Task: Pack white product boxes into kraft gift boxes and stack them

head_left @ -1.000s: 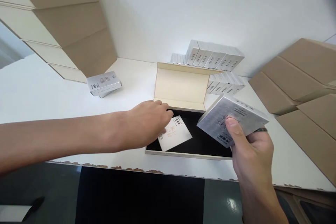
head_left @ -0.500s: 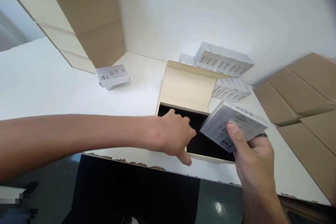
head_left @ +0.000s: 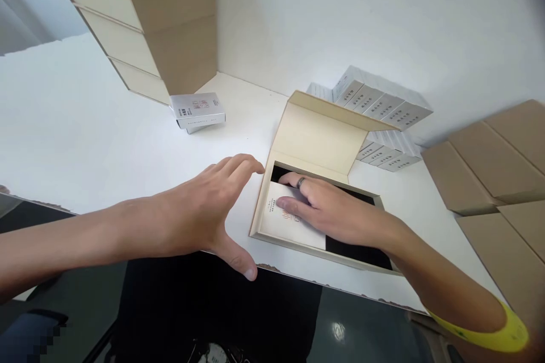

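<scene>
A cream flip-lid gift box [head_left: 255, 221] lies on the table with its lid raised and a black interior. In its left end sits a small silver-white carton [head_left: 298, 229], printed side up. My right hand [head_left: 319, 204] is on that carton, thumb on its top and fingers curled over the far edge; part of the carton is hidden beneath. My left hand [head_left: 213, 210] is just left of the gift box, fingers and thumb spread wide, with nothing in it.
Two small silver cartons [head_left: 198, 109] lie stacked at the left. Rows of silver cartons [head_left: 378, 99] stand behind the lid. Tall stacked cream boxes [head_left: 179, 28] rise at the back left, and brown boxes [head_left: 489, 159] stand at the right. The table's front edge [head_left: 315, 282] is chipped.
My right hand has brought the small carton from above the gift box down into its left end. My left hand has pulled out of the gift box to the left and spread.
</scene>
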Demonstrator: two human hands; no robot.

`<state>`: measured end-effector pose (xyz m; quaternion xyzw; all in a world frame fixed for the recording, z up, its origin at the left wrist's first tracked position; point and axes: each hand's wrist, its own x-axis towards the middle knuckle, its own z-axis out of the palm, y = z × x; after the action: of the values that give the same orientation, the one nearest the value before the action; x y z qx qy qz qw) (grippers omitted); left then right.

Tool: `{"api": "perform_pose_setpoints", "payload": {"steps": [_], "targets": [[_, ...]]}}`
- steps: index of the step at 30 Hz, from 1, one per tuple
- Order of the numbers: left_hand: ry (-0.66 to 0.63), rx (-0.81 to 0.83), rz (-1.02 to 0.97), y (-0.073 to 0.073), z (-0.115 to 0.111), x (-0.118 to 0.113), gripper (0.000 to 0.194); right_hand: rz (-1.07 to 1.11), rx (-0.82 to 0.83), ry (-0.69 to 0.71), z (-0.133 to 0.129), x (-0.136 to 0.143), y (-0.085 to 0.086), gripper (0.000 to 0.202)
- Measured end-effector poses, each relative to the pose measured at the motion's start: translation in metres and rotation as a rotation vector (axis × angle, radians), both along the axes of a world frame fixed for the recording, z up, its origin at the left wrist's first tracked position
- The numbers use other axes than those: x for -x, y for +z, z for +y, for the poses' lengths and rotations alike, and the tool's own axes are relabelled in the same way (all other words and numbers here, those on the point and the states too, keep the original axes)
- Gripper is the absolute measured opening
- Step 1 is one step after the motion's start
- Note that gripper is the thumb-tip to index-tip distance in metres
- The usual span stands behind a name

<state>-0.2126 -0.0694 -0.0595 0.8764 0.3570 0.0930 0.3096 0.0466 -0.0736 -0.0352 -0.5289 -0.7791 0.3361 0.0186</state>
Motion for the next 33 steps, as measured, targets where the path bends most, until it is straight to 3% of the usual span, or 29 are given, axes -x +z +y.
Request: {"api": "perform_pose_setpoints", "payload": {"steps": [4,8,10,13,17,20,22,25,26,28,30,32,33], "targets": [[-0.027,0.068,0.020,-0.004,0.005,0.003,0.106,-0.020,-0.038,-0.059,-0.017,-0.014,-0.002,0.057],[-0.004,0.193,0.032,-0.008,0.018,-0.001,0.115,-0.121,0.021,-0.066,-0.033,-0.031,-0.007,0.111],[-0.040,0.249,-0.019,-0.013,0.024,-0.007,0.121,-0.207,0.013,-0.023,-0.035,-0.027,-0.011,0.118],[-0.095,0.292,-0.141,-0.025,0.029,-0.018,0.123,-0.217,-0.085,0.037,-0.034,-0.017,-0.017,0.104],[-0.091,0.282,-0.215,-0.034,0.024,-0.017,0.123,-0.232,-0.185,0.077,-0.035,-0.018,-0.024,0.103],[-0.114,0.283,-0.156,-0.021,0.021,0.001,0.139,-0.216,-0.291,0.090,-0.042,-0.027,-0.029,0.109],[-0.070,0.158,-0.143,-0.004,0.027,0.018,0.135,-0.135,-0.429,0.058,-0.047,-0.032,-0.030,0.105],[0.234,-0.224,-0.112,0.020,0.060,0.041,0.084,0.034,-0.651,0.013,-0.054,-0.035,-0.027,0.065],[0.356,-0.330,-0.053,0.023,0.076,0.046,0.076,0.075,-0.722,0.017,-0.055,-0.034,-0.025,0.054],[0.492,-0.374,0.145,0.025,0.112,0.051,0.089,0.117,-0.833,0.057,-0.055,-0.028,-0.021,0.044],[0.514,-0.238,0.388,0.024,0.142,0.050,0.105,0.139,-0.913,0.144,-0.054,-0.022,-0.017,0.044],[0.538,-0.183,0.471,0.030,0.154,0.045,0.103,0.155,-0.955,0.231,-0.054,-0.018,-0.015,0.044],[0.556,-0.192,0.402,0.036,0.151,0.040,0.099,0.164,-0.964,0.241,-0.054,-0.017,-0.014,0.044]]}}
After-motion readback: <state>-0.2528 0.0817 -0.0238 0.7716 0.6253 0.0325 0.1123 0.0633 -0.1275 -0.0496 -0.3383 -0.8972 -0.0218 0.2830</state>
